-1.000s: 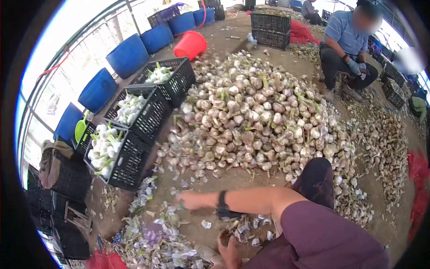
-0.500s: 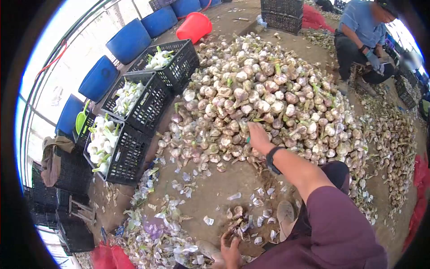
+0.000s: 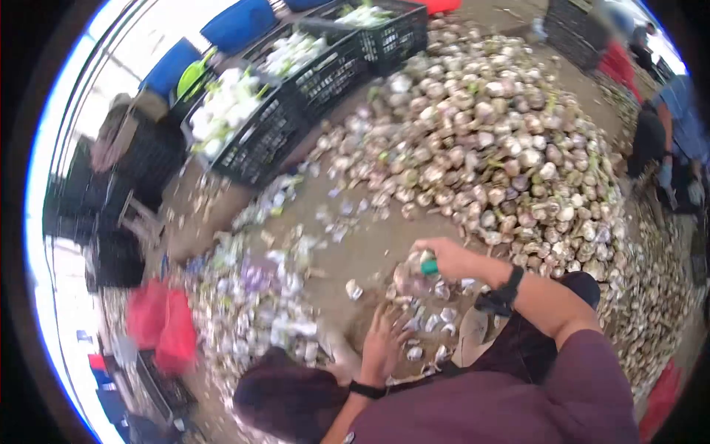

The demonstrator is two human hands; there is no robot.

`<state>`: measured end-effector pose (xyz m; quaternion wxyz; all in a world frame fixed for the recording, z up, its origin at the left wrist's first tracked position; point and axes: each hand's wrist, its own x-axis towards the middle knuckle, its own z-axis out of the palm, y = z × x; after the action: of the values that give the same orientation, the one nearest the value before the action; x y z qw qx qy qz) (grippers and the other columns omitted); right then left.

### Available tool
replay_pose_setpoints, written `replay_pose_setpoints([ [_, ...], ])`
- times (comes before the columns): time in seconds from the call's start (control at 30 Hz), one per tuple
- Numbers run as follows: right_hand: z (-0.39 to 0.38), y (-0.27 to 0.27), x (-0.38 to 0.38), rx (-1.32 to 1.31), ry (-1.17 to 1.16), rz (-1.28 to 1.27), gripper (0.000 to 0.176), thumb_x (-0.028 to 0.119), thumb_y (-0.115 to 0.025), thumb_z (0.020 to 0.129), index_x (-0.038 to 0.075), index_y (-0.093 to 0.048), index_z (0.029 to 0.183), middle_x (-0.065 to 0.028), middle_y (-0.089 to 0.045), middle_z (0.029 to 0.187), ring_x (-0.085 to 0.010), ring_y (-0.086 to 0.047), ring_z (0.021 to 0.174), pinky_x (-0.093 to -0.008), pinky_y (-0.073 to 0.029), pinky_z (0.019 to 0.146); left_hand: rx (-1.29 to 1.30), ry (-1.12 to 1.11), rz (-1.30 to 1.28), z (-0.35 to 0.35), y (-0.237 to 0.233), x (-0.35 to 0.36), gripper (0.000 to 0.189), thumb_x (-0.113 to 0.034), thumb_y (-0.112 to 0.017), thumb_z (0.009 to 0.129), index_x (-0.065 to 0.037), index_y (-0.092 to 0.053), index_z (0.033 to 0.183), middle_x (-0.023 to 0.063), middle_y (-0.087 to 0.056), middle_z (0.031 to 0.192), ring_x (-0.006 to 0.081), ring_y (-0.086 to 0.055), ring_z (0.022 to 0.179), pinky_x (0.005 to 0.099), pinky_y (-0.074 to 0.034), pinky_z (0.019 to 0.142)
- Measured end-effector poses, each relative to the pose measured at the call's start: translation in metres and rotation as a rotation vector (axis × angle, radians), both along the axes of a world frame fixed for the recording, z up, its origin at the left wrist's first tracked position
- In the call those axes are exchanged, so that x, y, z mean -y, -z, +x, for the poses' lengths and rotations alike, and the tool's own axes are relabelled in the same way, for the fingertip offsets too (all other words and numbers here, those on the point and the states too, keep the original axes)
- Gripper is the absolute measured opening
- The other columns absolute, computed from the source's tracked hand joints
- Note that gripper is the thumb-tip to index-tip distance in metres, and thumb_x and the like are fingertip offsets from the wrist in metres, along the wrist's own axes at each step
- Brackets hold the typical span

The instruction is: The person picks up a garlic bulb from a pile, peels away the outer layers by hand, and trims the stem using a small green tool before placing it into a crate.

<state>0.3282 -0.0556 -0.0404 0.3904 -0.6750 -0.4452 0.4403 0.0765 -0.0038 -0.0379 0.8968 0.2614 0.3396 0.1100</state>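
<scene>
My right hand (image 3: 452, 260), fingers closed, is above the bare ground in front of the pile of garlic bulbs (image 3: 481, 133). A small green-handled tool (image 3: 430, 267) shows in its grip, its other end hidden. A blurred, pale purplish garlic bulb (image 3: 406, 280) is at its fingertips. My left hand (image 3: 380, 345) is near my shoe, below and to the left of the right one. Its fingers are stretched out and somewhat apart, with nothing in them. A loose garlic bulb (image 3: 354, 289) and scattered garlic skins (image 3: 436, 320) lie around both hands.
Black crates (image 3: 259, 142) of peeled white garlic stand beyond on the left, before blue barrels (image 3: 238, 26). Peelings (image 3: 259, 296) cover the ground at left, near a red sack (image 3: 166, 325). Another person (image 3: 677, 126) crouches at the far right.
My right hand has drawn back from the pile towards my body, now with a bulb. My left hand has risen and its fingers have spread. The view has swung left and down.
</scene>
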Motion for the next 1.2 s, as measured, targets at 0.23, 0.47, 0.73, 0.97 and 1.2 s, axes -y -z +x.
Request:
replay_pose_setpoints([
  [0.23, -0.128, -0.043, 0.020, -0.616, 0.412, -0.101, 0.038, 0.022, -0.064, 0.085, 0.001, -0.049, 0.113, -0.0051, -0.058, 0.089, -0.0104, -0.054, 0.075, -0.0253, -0.044, 0.061, 0.103, -0.109, 0.388, -0.029, -0.026, 0.002, 0.070, -0.001, -0.062, 0.078, -0.009, -0.022, 0.135, 0.0111, -0.042, 0.126, 0.0237, -0.046, 0.115, 0.0380, -0.038, 0.099],
  [0.47, -0.167, -0.065, 0.017, -0.675, 0.446, -0.090, 0.029, 0.020, -0.063, 0.086, 0.003, -0.051, 0.106, -0.0022, -0.057, 0.078, -0.0087, -0.050, 0.062, -0.0241, -0.040, 0.051, 0.077, -0.117, 0.851, -0.051, -0.045, 0.003, 0.076, 0.008, -0.066, 0.068, -0.009, -0.024, 0.128, 0.0122, -0.037, 0.127, 0.0229, -0.043, 0.117, 0.0350, -0.039, 0.098],
  [0.73, -0.182, -0.081, 0.027, -0.274, 0.371, 0.028, 0.026, 0.015, -0.061, 0.087, 0.000, -0.049, 0.104, -0.0054, -0.058, 0.075, -0.0092, -0.052, 0.064, -0.0261, -0.043, 0.053, 0.174, -0.159, 0.677, -0.066, -0.047, 0.005, 0.075, 0.007, -0.067, 0.064, -0.008, -0.026, 0.126, 0.0113, -0.039, 0.124, 0.0226, -0.044, 0.115, 0.0352, -0.041, 0.097],
  [0.97, -0.175, -0.073, 0.030, 0.031, 0.240, 0.224, 0.034, 0.017, -0.062, 0.085, -0.003, -0.049, 0.109, -0.0132, -0.061, 0.081, -0.0170, -0.055, 0.070, -0.0325, -0.046, 0.064, 0.228, -0.176, 0.357, -0.070, -0.058, 0.007, 0.060, -0.002, -0.058, 0.075, -0.007, -0.028, 0.126, 0.0112, -0.043, 0.121, 0.0231, -0.046, 0.114, 0.0369, -0.042, 0.096],
  [1.2, -0.166, -0.087, 0.030, 0.294, 0.123, 0.336, 0.029, 0.011, -0.059, 0.081, 0.002, -0.054, 0.108, -0.0179, -0.060, 0.098, -0.0350, -0.058, 0.088, -0.0361, -0.046, 0.076, 0.078, 0.148, 0.756, -0.066, -0.051, 0.000, 0.049, -0.042, -0.034, 0.096, -0.010, -0.034, 0.132, 0.0126, -0.046, 0.127, 0.0314, -0.047, 0.116, 0.0475, -0.038, 0.099],
])
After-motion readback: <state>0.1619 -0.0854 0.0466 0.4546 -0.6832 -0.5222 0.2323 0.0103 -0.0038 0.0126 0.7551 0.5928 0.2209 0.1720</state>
